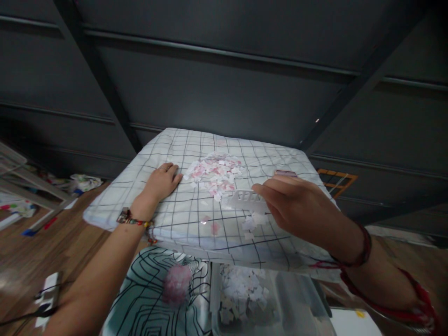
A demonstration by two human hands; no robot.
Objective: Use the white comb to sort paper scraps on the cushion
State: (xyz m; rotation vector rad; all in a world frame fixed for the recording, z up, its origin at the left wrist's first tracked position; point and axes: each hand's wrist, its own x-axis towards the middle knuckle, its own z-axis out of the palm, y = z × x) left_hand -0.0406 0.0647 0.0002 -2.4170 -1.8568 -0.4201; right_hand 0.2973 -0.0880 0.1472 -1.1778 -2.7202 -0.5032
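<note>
My left hand (162,182) lies flat on the white checked cloth (182,217), just left of a pile of small paper pieces (217,172) in white and pink. It holds nothing. In my right hand (297,203) is a white slotted plastic piece (245,199), gripped between thumb and fingers; its far end meets the near right side of the pile. My palm hides the rest of it, so its exact kind is unclear. Several loose paper scraps (254,221) lie under and in front of it, and a pink scrap (214,228) rests closer to the front edge.
Below the table's front edge stands a clear plastic bin (294,298) with white paper scraps inside. Beside it, a pink bundle (177,284) sits on green patterned fabric (140,284). A small flat object (285,173) lies behind my right hand. Dark panels (217,93) rise behind the table.
</note>
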